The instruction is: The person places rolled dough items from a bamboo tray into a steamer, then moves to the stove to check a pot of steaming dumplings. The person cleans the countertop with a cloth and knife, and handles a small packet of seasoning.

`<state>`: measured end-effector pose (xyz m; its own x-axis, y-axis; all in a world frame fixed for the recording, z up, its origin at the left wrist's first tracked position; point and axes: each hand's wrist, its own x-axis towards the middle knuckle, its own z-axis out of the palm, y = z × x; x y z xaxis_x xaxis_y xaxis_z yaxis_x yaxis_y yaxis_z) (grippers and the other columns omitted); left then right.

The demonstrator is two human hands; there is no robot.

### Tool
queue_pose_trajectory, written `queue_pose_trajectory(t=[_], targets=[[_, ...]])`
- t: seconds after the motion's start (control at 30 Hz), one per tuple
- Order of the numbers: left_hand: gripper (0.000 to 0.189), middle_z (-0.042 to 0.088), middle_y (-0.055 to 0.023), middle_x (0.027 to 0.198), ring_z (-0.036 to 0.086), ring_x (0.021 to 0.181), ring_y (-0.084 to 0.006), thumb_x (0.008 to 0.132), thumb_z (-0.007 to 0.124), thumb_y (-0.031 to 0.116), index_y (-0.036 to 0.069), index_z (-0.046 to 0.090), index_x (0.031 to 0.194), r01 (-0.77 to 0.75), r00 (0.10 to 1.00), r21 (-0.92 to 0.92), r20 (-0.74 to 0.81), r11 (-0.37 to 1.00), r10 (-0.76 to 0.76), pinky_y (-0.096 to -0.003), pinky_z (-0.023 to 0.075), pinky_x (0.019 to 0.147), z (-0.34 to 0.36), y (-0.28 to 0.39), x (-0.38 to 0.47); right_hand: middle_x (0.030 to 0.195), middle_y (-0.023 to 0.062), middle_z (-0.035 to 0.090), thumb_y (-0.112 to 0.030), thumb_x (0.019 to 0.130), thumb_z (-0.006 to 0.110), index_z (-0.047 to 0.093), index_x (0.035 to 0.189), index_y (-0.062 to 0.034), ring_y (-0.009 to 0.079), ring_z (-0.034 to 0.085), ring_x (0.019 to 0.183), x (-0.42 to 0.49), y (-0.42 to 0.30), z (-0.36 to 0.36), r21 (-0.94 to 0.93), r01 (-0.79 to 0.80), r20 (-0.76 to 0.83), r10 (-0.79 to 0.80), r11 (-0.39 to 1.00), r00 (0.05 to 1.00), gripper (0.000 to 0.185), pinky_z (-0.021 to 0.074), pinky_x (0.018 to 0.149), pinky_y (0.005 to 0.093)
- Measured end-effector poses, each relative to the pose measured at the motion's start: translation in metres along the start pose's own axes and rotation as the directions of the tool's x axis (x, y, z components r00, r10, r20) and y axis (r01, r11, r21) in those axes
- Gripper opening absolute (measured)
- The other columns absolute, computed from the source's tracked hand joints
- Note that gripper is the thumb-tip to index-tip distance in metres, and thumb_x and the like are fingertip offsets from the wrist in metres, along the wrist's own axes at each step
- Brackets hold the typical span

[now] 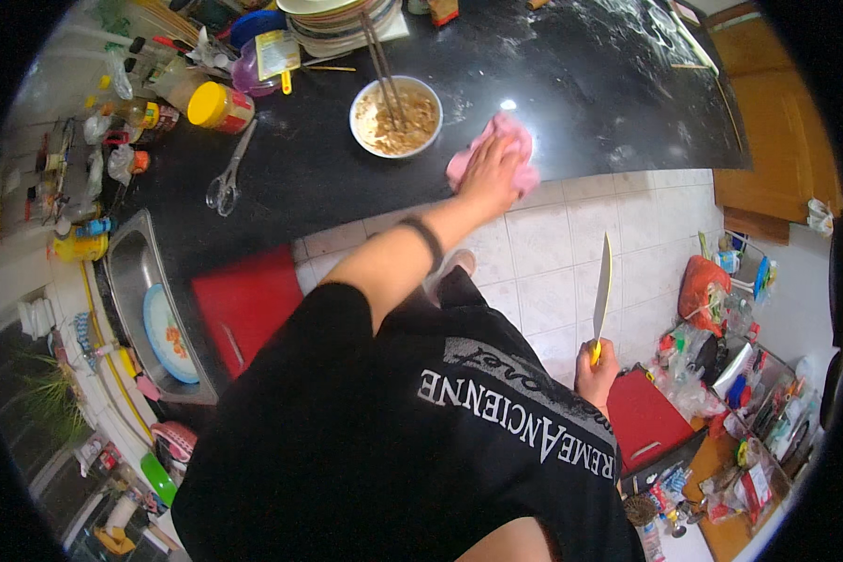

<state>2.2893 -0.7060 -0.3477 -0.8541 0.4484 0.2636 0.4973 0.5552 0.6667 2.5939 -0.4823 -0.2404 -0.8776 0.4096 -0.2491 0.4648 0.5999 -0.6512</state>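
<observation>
My left hand (490, 172) lies over a crumpled pink cloth (514, 130), pressing it to the black countertop (309, 165) near its front edge. Left of the cloth is a white bowl (355, 126) with a brownish, wet-looking mixture in it. A pair of dark chopsticks (381, 60) leans in that bowl. Low on my right side, away from the counter, my right hand (597, 379) grips a knife (603, 288) by its yellow handle. The blade points up in the picture, over the tiled floor.
Scissors (232, 175) and a yellow-lidded jar (214, 107) stand left on the counter, by stacked plates (323, 24). A metal sink (137, 246) holds a plate (156, 323). White powder marks (657, 67) the far right. Bags (704, 291) crowd the right side.
</observation>
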Motion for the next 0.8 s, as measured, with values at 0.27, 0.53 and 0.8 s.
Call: queue_pose_trajectory(t=[0.27,0.53,0.8], targets=[[0.038,0.056,-0.0172,0.114,0.051,0.111,-0.0342,0.072,0.068,0.015,0.002,0.057,0.106,0.180,0.957,-0.326,-0.159,0.928,-0.242,-0.0405,0.0390,0.097,-0.065,0.043,0.024,0.072,0.0142,0.054,-0.006,0.083,0.058,0.055,0.091,-0.0007,0.0227,0.053,0.065,0.015,0.007,-0.007,-0.004,-0.013,-0.011,0.013,1.000,1.000,0.010,0.0450,0.063,0.0342],[0.049,0.056,-0.0148,0.125,0.054,0.114,-0.0276,0.079,0.054,0.004,-0.001,0.051,0.128,0.753,0.579,-0.359,-0.038,0.552,-0.815,-0.0333,0.0411,0.098,-0.213,-0.094,0.033,0.078,0.0196,0.059,-0.011,0.078,0.062,0.056,0.091,-0.0028,0.0373,0.059,0.072,0.082,-0.079,0.014,-0.140,0.118,0.122,-0.101,0.983,0.987,0.016,0.0471,0.064,0.0413],[0.053,0.058,-0.0140,0.122,0.056,0.112,-0.0229,0.074,0.050,-0.013,-0.003,0.047,0.126,0.653,0.718,-0.728,0.507,0.209,-0.477,-0.0330,0.0469,0.096,-0.216,-0.133,0.054,0.075,0.0183,0.058,-0.009,0.077,0.063,0.057,0.089,-0.0026,0.0353,0.058,0.068,0.103,-0.129,0.040,-0.105,0.152,0.134,-0.137,0.983,0.981,0.015,0.0469,0.062,0.0404]])
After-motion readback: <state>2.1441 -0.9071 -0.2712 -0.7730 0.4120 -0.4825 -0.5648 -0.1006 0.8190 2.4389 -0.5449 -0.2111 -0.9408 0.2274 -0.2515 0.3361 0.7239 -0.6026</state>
